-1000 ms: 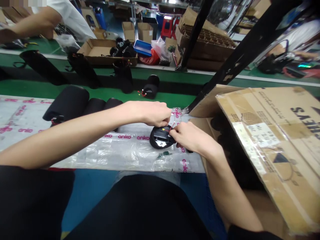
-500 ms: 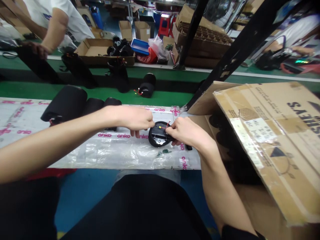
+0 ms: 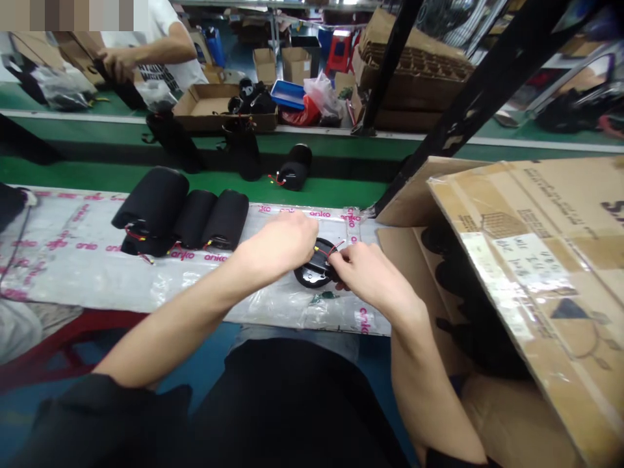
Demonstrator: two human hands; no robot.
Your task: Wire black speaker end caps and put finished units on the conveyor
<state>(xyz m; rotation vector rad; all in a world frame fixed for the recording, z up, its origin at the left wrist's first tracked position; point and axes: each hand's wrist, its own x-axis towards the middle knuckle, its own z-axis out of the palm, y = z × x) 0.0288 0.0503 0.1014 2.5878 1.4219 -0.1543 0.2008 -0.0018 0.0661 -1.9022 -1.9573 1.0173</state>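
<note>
A black round casing [image 3: 312,278] stands on the plastic-covered bench in front of me, its end facing up. Thin red wires with a yellow connector [image 3: 316,249] come out of it. My right hand [image 3: 364,268] grips the casing's right rim, with the thumb at the wires. Over the upper left of the casing, my left hand [image 3: 291,239] is closed with curled fingers. What its fingertips hold, if anything, is hidden behind the hand. Black cylinders [image 3: 225,218] with similar wires lie grouped to the left on the bench.
A large open cardboard box [image 3: 531,260] with black items inside stands close on my right. Beyond the bench runs a green surface with another black cylinder [image 3: 296,168]. A dark post [image 3: 458,104] slants up at the right. A co-worker's arm [image 3: 160,52] is across at the left.
My left hand has moved right and closer over the casing, now covering its upper left edge. The right hand keeps its grip on the rim. The view has shifted left.
</note>
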